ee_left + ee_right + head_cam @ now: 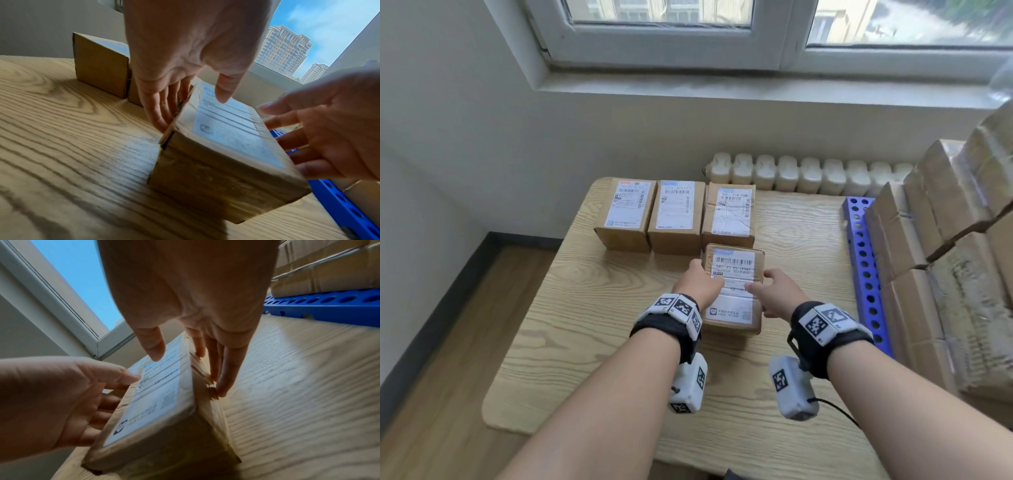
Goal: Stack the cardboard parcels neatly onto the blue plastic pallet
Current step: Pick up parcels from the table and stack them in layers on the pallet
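Near parcel (734, 291) sits on the wooden table (599, 329), label up, just in front of the rightmost of three parcels in a back row (676, 216). Left hand (697, 284) is laid against its left side, fingers straight, close together and pointing down the wall, thumb over the top label; right hand (777, 291) mirrors it on the right side, fingers straight and slightly spread, thumb on the label. Neither hand curls under the box, so this reads as a flat two-sided squeeze, not a cupped hold. The blue plastic pallet (864, 270) lies at the table's right edge, well apart from this parcel and already carrying a tall, crowded stack of cartons (941, 246). Risks, as judged: the glossy tape over the cardboard could let the box slip down between flat palms once lifted, particularly if pressure is uneven. The loose flap edge at the near left corner (visible in the left wrist view) may snag or buckle under side load. Carrying rightward, the parcel could clip the pallet rim or nudge the leaning stack. Free space on the pallet cannot be made out; a poor seat there might topple cartons.
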The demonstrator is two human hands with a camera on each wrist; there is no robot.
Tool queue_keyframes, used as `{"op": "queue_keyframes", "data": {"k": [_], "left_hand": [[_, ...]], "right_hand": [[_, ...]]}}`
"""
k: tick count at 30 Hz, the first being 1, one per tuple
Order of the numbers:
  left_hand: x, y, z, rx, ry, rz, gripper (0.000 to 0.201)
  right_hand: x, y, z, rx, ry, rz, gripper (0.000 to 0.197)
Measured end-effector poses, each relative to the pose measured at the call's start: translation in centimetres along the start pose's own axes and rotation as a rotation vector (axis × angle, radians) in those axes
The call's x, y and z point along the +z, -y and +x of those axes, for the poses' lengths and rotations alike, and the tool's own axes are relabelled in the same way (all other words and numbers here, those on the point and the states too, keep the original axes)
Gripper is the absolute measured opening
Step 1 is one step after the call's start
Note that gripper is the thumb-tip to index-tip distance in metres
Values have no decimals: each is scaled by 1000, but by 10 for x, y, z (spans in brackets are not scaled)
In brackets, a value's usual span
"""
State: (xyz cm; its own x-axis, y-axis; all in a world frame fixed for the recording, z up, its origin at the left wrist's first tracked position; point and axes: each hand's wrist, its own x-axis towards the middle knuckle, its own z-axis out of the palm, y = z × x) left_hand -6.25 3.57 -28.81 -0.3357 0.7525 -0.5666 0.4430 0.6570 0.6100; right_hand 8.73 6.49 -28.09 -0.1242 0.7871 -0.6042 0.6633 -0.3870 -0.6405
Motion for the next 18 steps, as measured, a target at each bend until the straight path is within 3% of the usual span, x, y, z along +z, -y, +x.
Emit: {"op": "queue_keyframes", "data": {"k": [5, 18], "left_hand": [[-7, 1, -26, 70, -33, 21, 53], [-22, -16, -113, 292, -241, -3, 56]], "right_hand": [[-1, -7, -26, -27, -40, 99, 61], [-29, -7, -123, -243, -186, 187, 62]]}}
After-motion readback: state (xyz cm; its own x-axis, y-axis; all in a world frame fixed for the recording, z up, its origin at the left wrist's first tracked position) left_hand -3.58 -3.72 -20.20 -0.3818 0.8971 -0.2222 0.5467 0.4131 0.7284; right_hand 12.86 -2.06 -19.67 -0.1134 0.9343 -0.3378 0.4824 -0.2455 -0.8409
